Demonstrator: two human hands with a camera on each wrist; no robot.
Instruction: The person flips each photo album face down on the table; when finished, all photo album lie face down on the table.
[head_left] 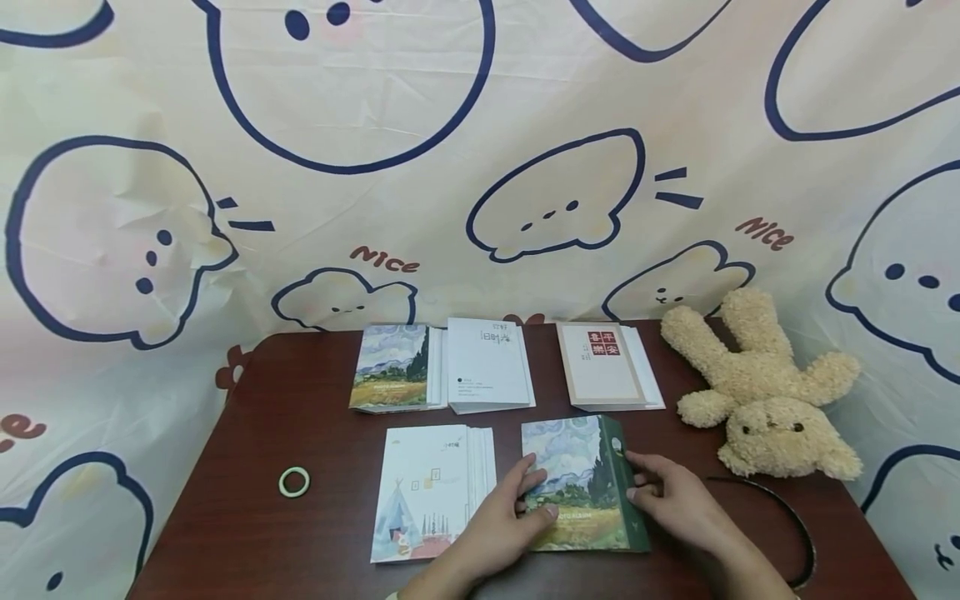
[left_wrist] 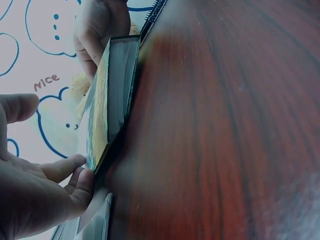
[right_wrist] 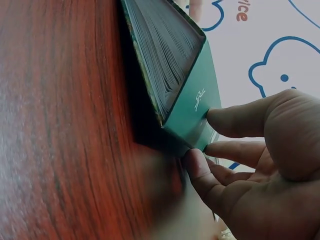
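Observation:
A photo album (head_left: 573,467) with a painted landscape cover and a green spine (right_wrist: 197,105) is between my two hands, its cover facing up. My left hand (head_left: 495,529) holds its left edge, the thumb reaching onto the cover; in the left wrist view several fingertips (left_wrist: 75,162) meet that edge. At the spine, my right hand (head_left: 682,504) grips with thumb and fingers. Dark shadow lies under the album in the right wrist view; whether it is fully off the table I cannot tell. Just left lies a white album (head_left: 420,492) with a tent drawing.
Along the back stand a second landscape album (head_left: 390,367), a white album (head_left: 489,367) and a beige album (head_left: 600,358) with red characters. A plush toy (head_left: 765,383) lies at right, near a black toothed headband (head_left: 806,533). A pale green ring (head_left: 294,482) lies left on the brown table (head_left: 225,533).

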